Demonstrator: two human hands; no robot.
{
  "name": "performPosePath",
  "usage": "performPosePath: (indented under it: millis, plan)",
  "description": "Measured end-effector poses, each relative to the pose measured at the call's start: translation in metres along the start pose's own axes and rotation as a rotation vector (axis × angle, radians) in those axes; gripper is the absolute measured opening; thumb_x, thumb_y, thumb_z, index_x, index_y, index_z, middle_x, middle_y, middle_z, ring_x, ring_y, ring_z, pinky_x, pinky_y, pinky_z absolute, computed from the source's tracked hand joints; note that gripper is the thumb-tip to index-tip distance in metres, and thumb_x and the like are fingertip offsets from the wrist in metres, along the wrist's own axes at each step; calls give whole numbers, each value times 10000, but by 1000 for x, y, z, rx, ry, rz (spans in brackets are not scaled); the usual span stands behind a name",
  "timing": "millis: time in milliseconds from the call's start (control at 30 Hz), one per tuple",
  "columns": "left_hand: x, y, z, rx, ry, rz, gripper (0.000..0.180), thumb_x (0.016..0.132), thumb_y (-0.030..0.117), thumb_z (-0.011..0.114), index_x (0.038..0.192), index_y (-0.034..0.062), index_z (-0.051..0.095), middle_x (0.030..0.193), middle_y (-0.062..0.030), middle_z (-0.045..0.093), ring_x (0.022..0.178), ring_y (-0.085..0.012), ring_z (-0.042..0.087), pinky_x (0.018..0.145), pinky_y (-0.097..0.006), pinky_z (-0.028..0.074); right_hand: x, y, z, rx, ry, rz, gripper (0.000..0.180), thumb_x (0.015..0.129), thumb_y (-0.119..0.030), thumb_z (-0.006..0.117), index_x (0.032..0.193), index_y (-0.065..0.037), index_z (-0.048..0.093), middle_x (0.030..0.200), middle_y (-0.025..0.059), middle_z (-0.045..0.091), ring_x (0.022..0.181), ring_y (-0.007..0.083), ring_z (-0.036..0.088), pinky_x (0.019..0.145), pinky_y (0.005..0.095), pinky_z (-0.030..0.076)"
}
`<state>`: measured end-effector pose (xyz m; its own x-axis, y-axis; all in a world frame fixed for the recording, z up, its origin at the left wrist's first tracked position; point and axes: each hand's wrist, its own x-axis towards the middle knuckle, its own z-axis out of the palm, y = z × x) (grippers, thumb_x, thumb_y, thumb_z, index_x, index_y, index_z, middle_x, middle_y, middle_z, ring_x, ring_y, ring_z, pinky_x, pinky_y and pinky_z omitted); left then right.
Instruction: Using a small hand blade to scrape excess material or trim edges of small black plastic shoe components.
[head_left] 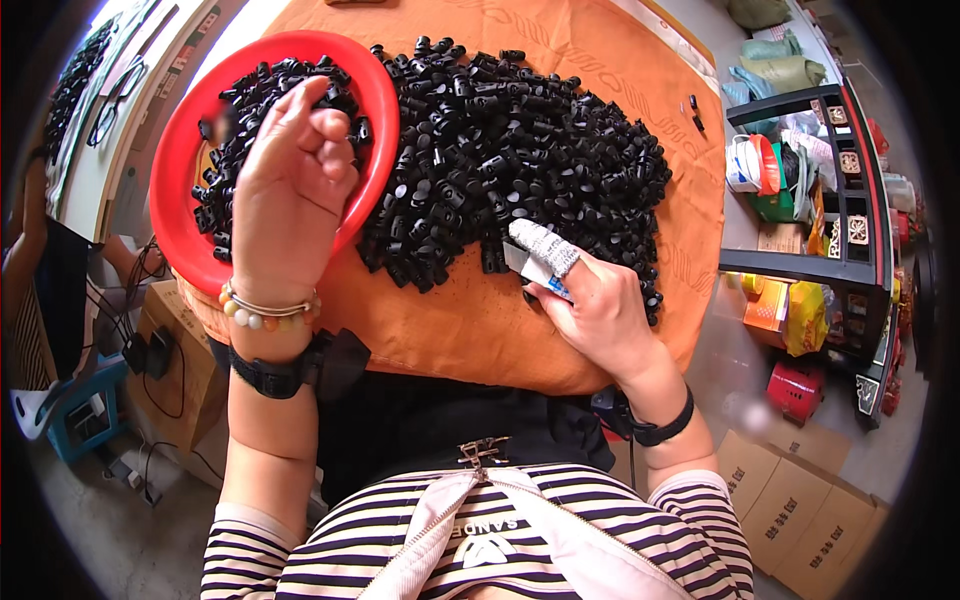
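A large heap of small black plastic cord locks lies on an orange cloth. To its left, a round red basin holds more of these black pieces. My left hand hovers over the basin, palm turned sideways, its fingers loosely bent and nothing visible in them. At the near edge of the heap is my right hand, its index finger wrapped in a greyish-white covering. Its thumb and index finger are closed on a small white-and-blue piece, partly hidden by the fingers.
A few loose black pieces sit at the cloth's right side. Beyond stands a dark shelf rack with bags and packages. Cardboard boxes are at lower right, a blue stool at lower left. Another person's arm shows far left.
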<state>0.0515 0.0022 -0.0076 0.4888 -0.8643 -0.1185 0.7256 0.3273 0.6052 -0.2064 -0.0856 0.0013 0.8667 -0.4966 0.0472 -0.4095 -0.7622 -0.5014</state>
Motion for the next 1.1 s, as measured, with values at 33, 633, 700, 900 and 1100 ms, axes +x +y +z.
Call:
performPosePath:
  millis: [33, 633, 700, 900, 1100]
  plan:
    - [0, -3, 2, 15, 6, -25, 231, 925, 166, 463, 1105, 23, 479, 786, -49, 563, 607, -89, 480, 551, -191, 396, 0, 2, 1, -3, 0, -2, 485, 696, 22, 657, 1161, -71, 555, 908, 161, 634, 730, 300, 636, 605, 341, 521]
    - [-26, -36, 38, 512, -314, -337, 231, 922, 218, 505, 1097, 67, 496, 810, -4, 589, 604, -27, 528, 497, -143, 383, 45, -28, 0, 1137, 228, 143, 495, 886, -33, 533, 1333, -40, 322, 867, -10, 494, 724, 23, 441, 646, 160, 382]
    - [-27, -36, 39, 492, -293, -351, 218, 922, 224, 507, 1067, 63, 495, 826, -21, 604, 612, -47, 571, 482, -142, 393, 52, -43, 1, 1094, 252, 246, 488, 898, -82, 525, 1341, -42, 323, 864, -19, 527, 614, -5, 417, 510, 130, 294]
    - [-24, -33, 34, 356, -298, -359, 187, 922, 224, 505, 1005, 57, 484, 815, -32, 604, 638, -87, 618, 472, -152, 411, 57, -40, 8, 1199, 264, 200, 440, 885, -64, 543, 1291, -37, 374, 872, -1, 523, 695, 24, 483, 603, 161, 400]
    - [-24, -33, 33, 299, -293, -389, 197, 927, 235, 490, 1033, 68, 480, 809, -28, 579, 619, -77, 594, 478, -160, 416, 57, -46, 0, 1241, 233, 330, 412, 877, -59, 552, 1261, -46, 403, 883, 14, 548, 655, 38, 504, 562, 163, 394]
